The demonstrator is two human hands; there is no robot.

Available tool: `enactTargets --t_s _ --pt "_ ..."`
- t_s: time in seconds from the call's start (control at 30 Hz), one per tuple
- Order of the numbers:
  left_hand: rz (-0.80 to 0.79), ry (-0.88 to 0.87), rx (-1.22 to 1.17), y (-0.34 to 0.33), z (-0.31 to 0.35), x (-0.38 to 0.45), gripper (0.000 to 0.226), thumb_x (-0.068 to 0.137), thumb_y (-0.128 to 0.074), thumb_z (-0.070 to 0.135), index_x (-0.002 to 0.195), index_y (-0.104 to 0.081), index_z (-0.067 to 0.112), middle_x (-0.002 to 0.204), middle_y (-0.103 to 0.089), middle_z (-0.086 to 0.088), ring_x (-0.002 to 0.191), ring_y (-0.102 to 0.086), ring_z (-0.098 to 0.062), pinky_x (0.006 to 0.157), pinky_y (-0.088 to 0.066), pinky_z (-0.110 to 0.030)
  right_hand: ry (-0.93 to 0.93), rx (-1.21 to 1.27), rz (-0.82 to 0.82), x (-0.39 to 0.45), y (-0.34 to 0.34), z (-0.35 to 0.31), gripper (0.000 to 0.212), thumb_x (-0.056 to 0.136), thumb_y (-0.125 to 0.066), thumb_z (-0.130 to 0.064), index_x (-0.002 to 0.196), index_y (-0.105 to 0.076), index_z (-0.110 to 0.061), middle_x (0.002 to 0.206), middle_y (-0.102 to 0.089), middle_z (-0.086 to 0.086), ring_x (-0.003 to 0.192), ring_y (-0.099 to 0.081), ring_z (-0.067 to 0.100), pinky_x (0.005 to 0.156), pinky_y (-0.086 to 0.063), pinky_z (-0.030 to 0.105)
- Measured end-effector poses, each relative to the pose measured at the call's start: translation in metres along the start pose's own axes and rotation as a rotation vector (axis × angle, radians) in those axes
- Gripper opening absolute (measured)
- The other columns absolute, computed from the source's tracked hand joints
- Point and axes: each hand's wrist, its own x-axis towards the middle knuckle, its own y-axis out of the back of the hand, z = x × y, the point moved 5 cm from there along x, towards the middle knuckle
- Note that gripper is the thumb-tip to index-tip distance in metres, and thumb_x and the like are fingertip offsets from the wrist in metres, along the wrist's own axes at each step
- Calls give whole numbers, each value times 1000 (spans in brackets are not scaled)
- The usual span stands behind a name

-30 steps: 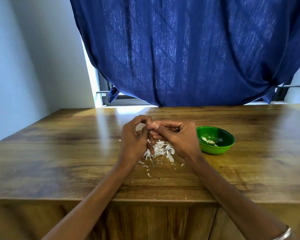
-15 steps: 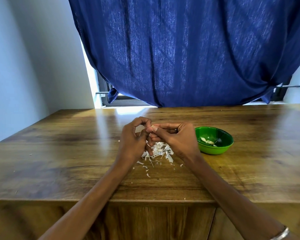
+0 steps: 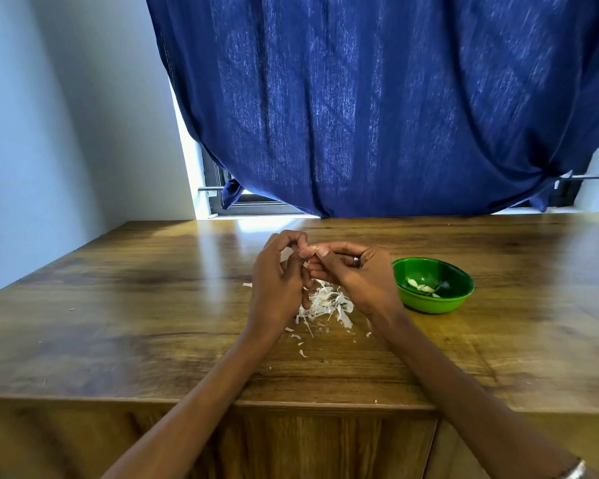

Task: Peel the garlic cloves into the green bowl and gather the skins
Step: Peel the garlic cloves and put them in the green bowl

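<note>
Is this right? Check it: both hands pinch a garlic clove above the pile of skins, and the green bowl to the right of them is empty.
Not quite. The head view shows the green bowl is not empty: a few peeled cloves lie in it. The rest holds: the left hand and right hand pinch a garlic clove above the pile of skins.

I can read no writing, label, brand or number anywhere in front of me.
</note>
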Motion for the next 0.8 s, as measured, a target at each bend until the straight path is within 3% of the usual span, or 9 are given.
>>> enactTargets --t_s 0.07,0.2,0.3,0.57,0.8 --pt "7 0 9 1 1 0 13 102 -51 -3 92 -56 3 71 -50 -9 42 -49 -8 34 -41 -24 -4 -2 -13 0 0 0 11 91 -70 -6 101 -75 -2 92 -77 15 85 -76 26 76 -62 26" --pt "17 -6 17 2 1 0 14 102 -54 -1 90 -56 6 54 -52 -2 39 -50 -15 32 -39 -24 9 -36 -7 1 1 -1 12 87 -75 -7 98 -75 -3 93 -77 13 86 -76 26 79 -62 29" --pt "48 -14 46 5 1 1 15 100 -58 0 88 -57 8 53 -52 3 37 -52 -15 34 -40 -26 11 -26 -11 1 2 0 15 86 -75 -5 100 -73 1 94 -77 15 84 -76 26 77 -61 28" --pt "167 -49 77 8 11 -4 13 94 -71 2 86 -63 8 82 -68 -2 40 -59 -11 37 -41 -20 22 -97 -8 0 2 -1 16 88 -75 -10 102 -77 -17 93 -79 4 79 -75 18 77 -61 28" --pt "205 -32 65 10 11 -5 16 90 -77 5 87 -64 14 91 -72 -3 42 -60 -14 37 -40 -18 -41 -97 33 2 5 3 13 89 -74 -10 101 -76 -5 88 -77 12 75 -74 16 75 -61 27"
